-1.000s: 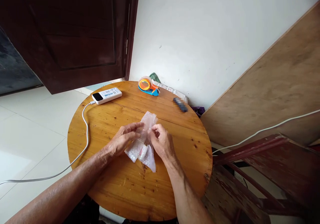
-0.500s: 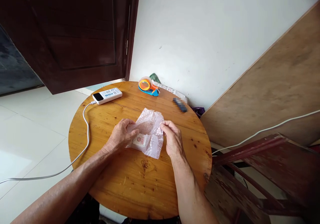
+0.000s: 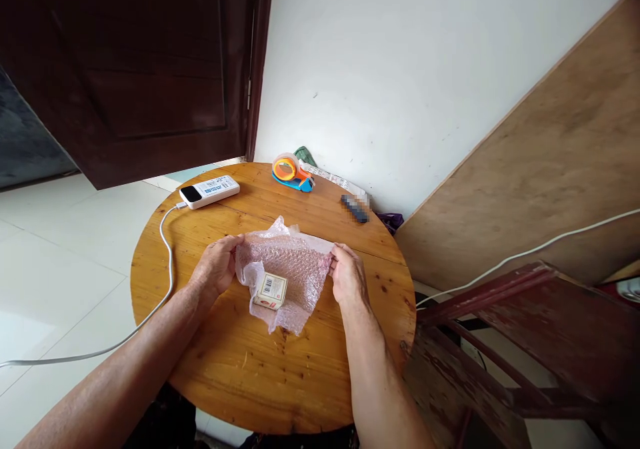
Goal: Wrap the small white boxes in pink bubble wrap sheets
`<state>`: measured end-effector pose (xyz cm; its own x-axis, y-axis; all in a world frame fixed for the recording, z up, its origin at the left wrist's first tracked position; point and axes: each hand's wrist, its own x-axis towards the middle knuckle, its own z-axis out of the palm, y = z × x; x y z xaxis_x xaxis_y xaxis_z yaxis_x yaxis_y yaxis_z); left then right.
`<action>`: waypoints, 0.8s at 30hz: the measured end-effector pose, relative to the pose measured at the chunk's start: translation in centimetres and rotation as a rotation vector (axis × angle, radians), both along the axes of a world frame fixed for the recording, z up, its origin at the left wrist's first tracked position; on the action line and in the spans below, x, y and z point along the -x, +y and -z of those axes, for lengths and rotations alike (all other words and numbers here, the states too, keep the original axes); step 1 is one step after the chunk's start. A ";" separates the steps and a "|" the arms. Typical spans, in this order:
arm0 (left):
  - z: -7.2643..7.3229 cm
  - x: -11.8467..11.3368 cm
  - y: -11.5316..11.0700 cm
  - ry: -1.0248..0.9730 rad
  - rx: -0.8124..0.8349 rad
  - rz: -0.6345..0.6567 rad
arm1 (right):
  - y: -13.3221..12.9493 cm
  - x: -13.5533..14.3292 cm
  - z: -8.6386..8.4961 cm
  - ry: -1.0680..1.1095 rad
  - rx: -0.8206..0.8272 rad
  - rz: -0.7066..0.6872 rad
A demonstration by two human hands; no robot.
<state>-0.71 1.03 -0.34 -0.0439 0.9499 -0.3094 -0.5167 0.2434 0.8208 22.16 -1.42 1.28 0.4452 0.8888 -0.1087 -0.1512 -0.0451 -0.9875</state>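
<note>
While both hands, left hand (image 3: pixel 216 269) and right hand (image 3: pixel 347 277), pinch its edges, the clear bubble-wrap sheet (image 3: pixel 290 269) lies spread, a small white-and-red cardboard box (image 3: pixel 271 291) on it, print unreadable.

We have a single view, from a camera on the person's head, looking forward and down onto the table (image 3: pixel 240 369) from close above its near edge. It faces the wall (image 3: pixel 400 69) behind the table, with the door (image 3: pixel 135 69) beyond the table's far left.
</note>
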 end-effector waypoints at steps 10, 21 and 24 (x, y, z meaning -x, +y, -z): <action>-1.8 -0.1 -2.0 0.367 -0.318 0.100 | 0.1 -0.1 0.3 -0.236 -0.156 -0.045; -1.9 -0.3 -2.1 0.499 -0.176 0.351 | 0.1 -0.1 0.5 -0.223 -0.114 -0.260; -2.0 -0.3 -2.1 0.468 -0.198 0.186 | 0.2 0.2 0.8 -0.209 -0.147 -0.205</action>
